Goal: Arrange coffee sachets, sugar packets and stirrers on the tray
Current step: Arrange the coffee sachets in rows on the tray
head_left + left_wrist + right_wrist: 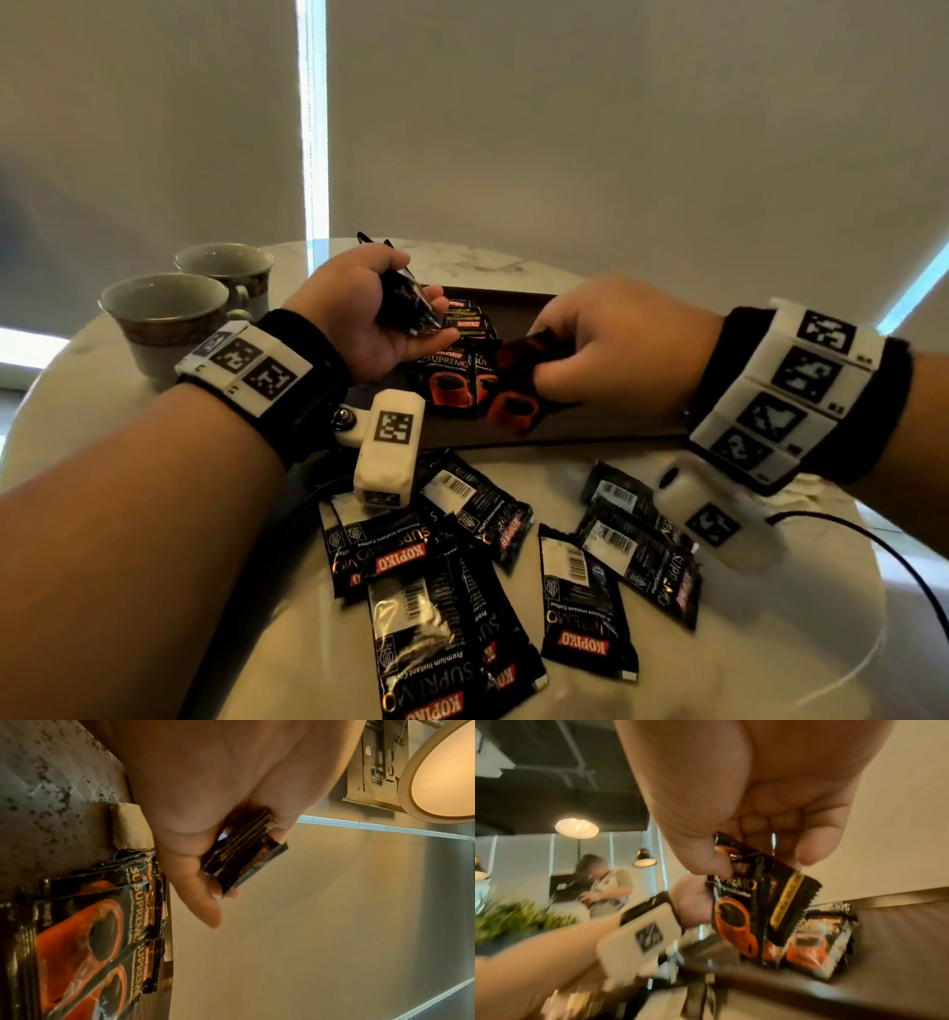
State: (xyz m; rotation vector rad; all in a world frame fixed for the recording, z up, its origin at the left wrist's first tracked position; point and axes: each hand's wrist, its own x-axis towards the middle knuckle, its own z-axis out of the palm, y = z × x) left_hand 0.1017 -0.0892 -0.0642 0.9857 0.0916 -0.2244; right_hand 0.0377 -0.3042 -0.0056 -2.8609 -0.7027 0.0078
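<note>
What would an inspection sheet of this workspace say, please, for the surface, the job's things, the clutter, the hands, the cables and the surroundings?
Surface: round pale marble table.
Job's things: dark tray with coffee sachets in a row; loose sachets on the table in front of it; sugar packets and stirrers: nothing seen.
Clutter: two cups at the far left.
Hands: left hand holds a small bunch of sachets above the tray; right hand pinches sachets over the tray.
Cables: dark cable and white cable at the right edge.
Surroundings: blinds, ceiling lamps, a person standing, a plant.
</note>
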